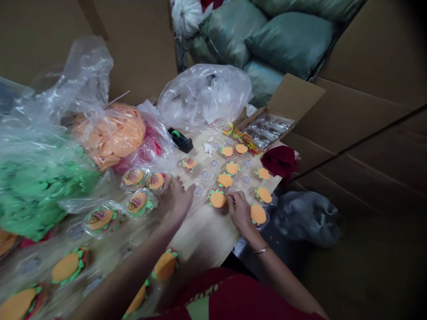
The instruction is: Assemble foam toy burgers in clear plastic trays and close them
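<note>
My left hand is over the table with its fingers apart, right beside a toy burger in a clear pack; whether it touches the pack I cannot tell. The fingers of my right hand are pinched together at the edge of an orange-topped toy burger with green and red layers. What they hold, if anything, is too small to make out. Around my right hand lie more toy burgers, one at its right and another farther back. Small whitish pieces in clear trays lie between my hands.
Plastic bags of green pieces and orange pieces crowd the left. At the back stand a black tape dispenser and an open carton of clear packs. A dark red cloth lies at the table's right edge.
</note>
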Motion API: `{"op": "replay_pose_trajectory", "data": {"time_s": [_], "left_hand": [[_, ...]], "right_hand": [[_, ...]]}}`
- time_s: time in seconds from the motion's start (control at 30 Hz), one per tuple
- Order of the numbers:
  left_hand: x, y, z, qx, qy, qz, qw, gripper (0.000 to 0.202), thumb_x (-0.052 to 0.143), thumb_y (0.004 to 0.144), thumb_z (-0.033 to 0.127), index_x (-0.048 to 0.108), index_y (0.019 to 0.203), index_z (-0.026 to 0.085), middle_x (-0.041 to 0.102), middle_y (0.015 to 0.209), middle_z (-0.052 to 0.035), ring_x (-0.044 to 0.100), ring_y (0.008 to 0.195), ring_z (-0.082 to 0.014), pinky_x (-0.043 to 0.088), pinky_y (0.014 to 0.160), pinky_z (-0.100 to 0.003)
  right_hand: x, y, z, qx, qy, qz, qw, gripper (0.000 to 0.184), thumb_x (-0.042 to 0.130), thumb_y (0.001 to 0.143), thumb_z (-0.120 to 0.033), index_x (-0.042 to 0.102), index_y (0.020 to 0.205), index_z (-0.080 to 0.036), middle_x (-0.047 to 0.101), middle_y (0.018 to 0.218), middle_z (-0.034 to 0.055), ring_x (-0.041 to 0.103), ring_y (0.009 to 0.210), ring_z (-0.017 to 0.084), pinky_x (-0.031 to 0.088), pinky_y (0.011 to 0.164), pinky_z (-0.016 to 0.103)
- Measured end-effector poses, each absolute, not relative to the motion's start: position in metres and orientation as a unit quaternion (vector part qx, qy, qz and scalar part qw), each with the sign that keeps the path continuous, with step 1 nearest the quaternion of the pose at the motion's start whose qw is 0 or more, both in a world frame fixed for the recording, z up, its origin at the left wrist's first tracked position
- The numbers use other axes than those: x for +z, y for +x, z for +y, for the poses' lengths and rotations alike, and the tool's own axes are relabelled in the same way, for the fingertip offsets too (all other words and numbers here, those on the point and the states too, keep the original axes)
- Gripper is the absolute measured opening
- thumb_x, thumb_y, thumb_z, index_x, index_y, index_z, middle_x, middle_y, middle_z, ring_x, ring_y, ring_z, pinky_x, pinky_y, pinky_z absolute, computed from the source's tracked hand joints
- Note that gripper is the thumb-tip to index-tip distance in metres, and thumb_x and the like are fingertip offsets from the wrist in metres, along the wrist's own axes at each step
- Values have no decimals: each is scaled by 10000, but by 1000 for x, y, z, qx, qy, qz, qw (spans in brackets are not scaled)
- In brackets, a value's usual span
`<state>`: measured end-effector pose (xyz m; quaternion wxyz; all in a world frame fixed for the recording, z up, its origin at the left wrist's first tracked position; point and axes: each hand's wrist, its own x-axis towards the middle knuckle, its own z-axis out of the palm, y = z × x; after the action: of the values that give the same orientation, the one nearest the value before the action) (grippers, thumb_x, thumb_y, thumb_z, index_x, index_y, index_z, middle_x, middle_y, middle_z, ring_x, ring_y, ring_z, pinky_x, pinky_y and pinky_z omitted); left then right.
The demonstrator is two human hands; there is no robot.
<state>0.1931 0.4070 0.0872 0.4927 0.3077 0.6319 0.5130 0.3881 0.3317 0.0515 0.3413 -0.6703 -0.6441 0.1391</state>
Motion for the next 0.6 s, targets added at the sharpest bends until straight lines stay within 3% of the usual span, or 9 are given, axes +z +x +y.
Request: {"op": "replay_pose_trajectory", "data": {"time_s": [0.1,0.2,0.33,0.47,0.6], "left_hand": [[74,202,366,387,246,678,575,320,686,681,355,518,892,184,557,747,-7,542,601,-134,371,554,-240],[62,222,366,350,231,673,609,226,571,752,377,525,698,163,524,568,-2,461,453,-114,329,483,-242],[65,239,383,400,251,669,574,152,582,687,248,481,597,179,443,500,43,396,464,-93,265,467,-224],[84,224,374,436,262,632,585,120,551,669,266,470,628,187,489,572,32,482,549,-115,344,504,-216],[108,183,340,429,262,609,614,162,598,653,309,496,654,184,504,606,28,485,543,-112,390,483,-211]], "right_hand": [[50,388,336,147,-681,-641,322,236,370,938,-225,602,924,-181,592,918,86,554,865,198,431,756,302],[49,385,339,153,-683,-648,301,224,383,922,-208,605,921,-173,606,906,86,558,861,199,425,757,300],[53,384,341,171,-665,-664,295,207,407,892,-186,610,933,-179,617,905,75,560,859,193,426,754,291],[66,384,340,199,-639,-656,349,171,443,888,-240,603,895,-181,606,919,70,560,818,177,428,738,286],[80,365,324,435,-558,-598,377,247,473,897,-405,602,864,-197,587,727,9,545,652,141,425,608,249]]}}
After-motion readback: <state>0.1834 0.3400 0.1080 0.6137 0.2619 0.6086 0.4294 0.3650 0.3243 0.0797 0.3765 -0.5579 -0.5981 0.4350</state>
